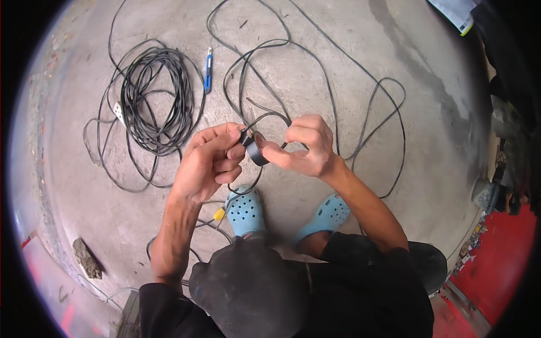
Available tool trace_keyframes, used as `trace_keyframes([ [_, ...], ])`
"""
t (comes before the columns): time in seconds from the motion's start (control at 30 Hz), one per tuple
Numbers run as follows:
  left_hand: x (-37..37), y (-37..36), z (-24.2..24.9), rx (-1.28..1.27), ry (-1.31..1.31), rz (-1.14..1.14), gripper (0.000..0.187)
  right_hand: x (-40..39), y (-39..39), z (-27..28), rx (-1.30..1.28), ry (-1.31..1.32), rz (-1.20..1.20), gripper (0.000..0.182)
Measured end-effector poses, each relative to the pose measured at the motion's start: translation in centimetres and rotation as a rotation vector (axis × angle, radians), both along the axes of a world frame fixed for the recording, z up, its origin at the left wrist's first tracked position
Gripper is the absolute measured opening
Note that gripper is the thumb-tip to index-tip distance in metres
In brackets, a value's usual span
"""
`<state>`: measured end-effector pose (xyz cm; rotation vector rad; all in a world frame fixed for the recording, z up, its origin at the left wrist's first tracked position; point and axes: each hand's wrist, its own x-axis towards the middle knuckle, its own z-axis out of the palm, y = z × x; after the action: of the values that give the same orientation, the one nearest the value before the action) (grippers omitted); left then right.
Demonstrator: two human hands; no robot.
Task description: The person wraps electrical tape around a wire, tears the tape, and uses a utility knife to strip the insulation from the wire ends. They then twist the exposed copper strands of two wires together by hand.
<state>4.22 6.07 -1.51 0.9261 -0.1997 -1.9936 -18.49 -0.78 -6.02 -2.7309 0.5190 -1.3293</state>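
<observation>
In the head view my left hand (209, 158) is closed, thumb and fingertips pinching a black cable (270, 114) that loops up and to the right. Close beside those fingertips, a roll of black tape (257, 150) is held by my right hand (307, 145), with the thumb at the roll's open middle. The cable passes behind the right fingers, so part of it is hidden. What lies between the left fingertips and the roll is too small to make out fully.
A coil of black cable (128, 107) lies on the concrete floor at left, beside a blue utility knife (208, 73). Loose cable loops spread ahead and right. Below my hands are blue clogs (245, 211) and a yellow piece (219, 214). A stone (87, 259) lies at lower left.
</observation>
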Motion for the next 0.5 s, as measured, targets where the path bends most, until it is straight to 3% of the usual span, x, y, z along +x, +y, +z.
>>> trace_keyframes([
  [0.37, 0.56, -0.38, 0.62, 0.114, 0.188, -0.040, 0.017, 0.25, -0.36, 0.10, -0.049, 0.043, -0.043, 0.041],
  [0.5, 0.35, -0.60, 0.80, 0.165, 0.178, -0.069, 0.019, 0.79, -0.16, 0.06, -0.123, 0.010, -0.064, 0.034],
])
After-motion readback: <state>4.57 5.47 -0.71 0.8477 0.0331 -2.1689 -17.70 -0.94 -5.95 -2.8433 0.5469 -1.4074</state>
